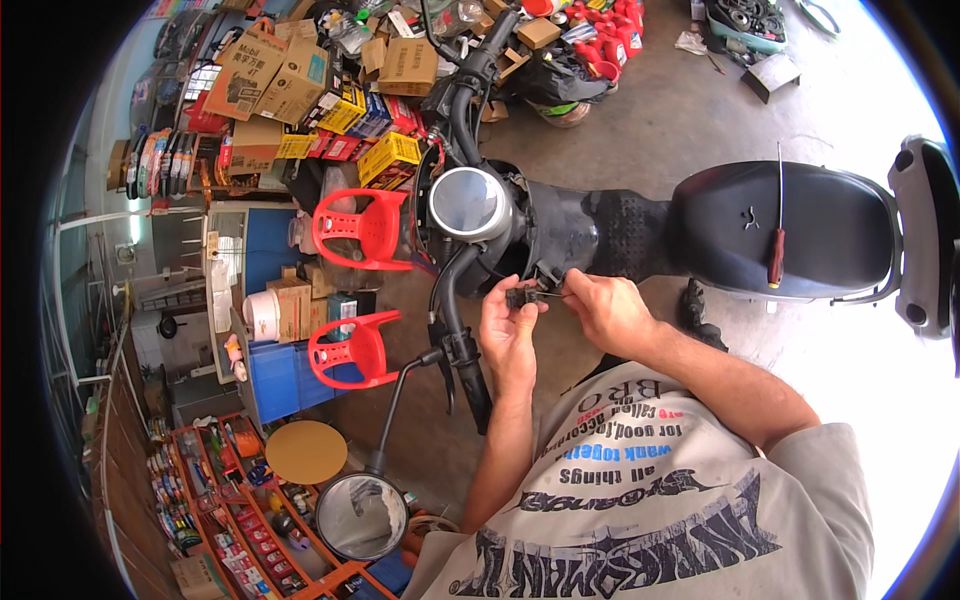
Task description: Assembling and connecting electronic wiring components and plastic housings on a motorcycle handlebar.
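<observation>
My left hand (pixel 512 328) is closed on a small black plastic part (pixel 520 297), which looks like an electrical connector. From the right, my right hand (pixel 608 308) pinches something thin and metallic (pixel 552 294) whose end meets the black part; my fingers cover the rest of it. Both hands are beside the electric scooter's front, just below its round dial (pixel 468 204) and close to the handlebar (pixel 455 292). A screwdriver (pixel 777 258) with a dark red handle lies across the black seat (pixel 730 220).
A round mirror (pixel 362 515) sticks out from the handlebar at lower left. Red plastic chairs (pixel 372 232) stand left of the scooter. Cardboard boxes (pixel 290 80) are piled behind them, with a black bag (pixel 560 75) farther right. Orange shelves (pixel 240 510) hold goods at lower left.
</observation>
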`<state>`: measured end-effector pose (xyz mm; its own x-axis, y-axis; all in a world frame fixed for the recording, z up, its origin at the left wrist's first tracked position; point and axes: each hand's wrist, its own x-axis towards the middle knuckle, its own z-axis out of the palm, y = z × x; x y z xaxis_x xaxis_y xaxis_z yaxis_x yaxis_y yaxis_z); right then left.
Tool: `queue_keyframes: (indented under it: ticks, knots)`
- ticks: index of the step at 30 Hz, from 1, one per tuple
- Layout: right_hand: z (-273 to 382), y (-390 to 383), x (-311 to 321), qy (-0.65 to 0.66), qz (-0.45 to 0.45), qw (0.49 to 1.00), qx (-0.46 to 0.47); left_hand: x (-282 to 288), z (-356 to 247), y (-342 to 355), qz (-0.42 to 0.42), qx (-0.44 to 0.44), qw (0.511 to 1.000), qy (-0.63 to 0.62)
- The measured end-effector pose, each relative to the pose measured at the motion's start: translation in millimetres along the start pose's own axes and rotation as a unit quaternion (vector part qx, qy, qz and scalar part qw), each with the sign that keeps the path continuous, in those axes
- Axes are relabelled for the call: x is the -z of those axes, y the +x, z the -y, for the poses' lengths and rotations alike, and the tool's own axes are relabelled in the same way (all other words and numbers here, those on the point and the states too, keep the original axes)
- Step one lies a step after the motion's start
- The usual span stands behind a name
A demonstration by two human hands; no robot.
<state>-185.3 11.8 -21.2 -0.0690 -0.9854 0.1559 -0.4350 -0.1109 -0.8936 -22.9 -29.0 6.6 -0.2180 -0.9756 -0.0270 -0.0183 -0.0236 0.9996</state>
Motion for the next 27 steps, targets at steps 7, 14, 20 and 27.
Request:
queue_keyframes:
  ticks: [7,14,20,27]
  knots:
    - [-14,-2,-2,0.14,0.028,0.99,-0.007,8,4,-6,-0.015,0.032,0.995,-0.098]
    - [3,-7,-11,0.224,-0.017,0.969,-0.102,3,8,-11,0.001,-0.011,1.0,0.004]
    - [10,-4,-29,0.453,-0.071,0.865,-0.206,-1,15,-11,-0.025,-0.088,0.988,0.121]
    - [18,0,-29,0.338,-0.068,0.916,-0.204,-2,15,-15,-0.031,-0.096,0.978,0.181]
